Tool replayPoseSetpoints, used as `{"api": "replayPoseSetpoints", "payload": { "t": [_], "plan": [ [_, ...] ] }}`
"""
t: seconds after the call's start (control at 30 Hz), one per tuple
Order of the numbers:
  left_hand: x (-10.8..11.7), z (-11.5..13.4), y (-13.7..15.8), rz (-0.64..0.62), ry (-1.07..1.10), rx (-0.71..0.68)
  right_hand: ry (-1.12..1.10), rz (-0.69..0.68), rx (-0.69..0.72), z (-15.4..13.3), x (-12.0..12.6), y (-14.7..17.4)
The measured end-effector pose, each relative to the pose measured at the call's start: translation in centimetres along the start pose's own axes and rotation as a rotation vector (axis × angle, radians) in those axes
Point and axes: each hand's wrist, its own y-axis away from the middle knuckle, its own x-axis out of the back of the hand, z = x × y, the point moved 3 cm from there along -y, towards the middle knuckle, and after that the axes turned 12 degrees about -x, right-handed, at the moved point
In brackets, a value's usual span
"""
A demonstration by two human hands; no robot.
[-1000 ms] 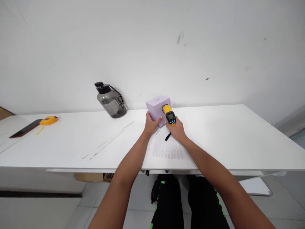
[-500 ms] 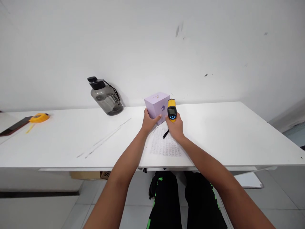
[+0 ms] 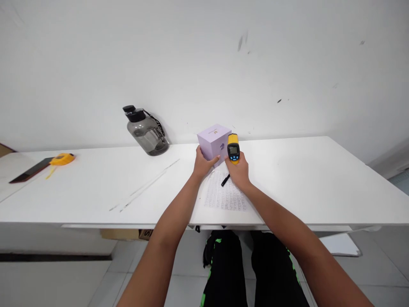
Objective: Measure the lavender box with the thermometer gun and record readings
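Observation:
A pale lilac box (image 3: 211, 147) with a dark emblem on its side sits near the back of the table. My left hand (image 3: 203, 164) grips its left side, the thumb lying across the front face. In my right hand (image 3: 239, 170) is a yellow and black infrared thermometer (image 3: 234, 149), held upright beside the box's right face with its small screen and blue buttons towards me. Below both hands lies a sheet of paper (image 3: 223, 198) covered in rows of writing. A black pen (image 3: 225, 180) rests on it, partly hidden by my right hand.
A grey see-through water bottle (image 3: 148, 136) with a black cap stands left of the box. Farther left are a yellow tape measure (image 3: 62, 159) and a dark flat object (image 3: 32, 169). Behind the white table (image 3: 297, 179) rises a white wall. Under it is a cardboard box (image 3: 121, 234).
The whole view has shifted slightly, so everything appears a little farther right. Both hands keep their holds on the box and the thermometer.

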Motion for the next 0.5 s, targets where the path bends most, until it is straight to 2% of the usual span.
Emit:
{"api": "replayPoseSetpoints", "payload": {
  "t": [0.27, 0.5],
  "plan": [
    [0.53, -0.61, -0.25, 0.155, -0.04, 0.048, 0.007, -0.013, -0.007, -0.14, 0.1, 0.16],
    [0.55, -0.41, -0.32, 0.163, -0.035, 0.032, 0.016, -0.011, -0.01, -0.29, 0.18, 0.26]
  ]
}}
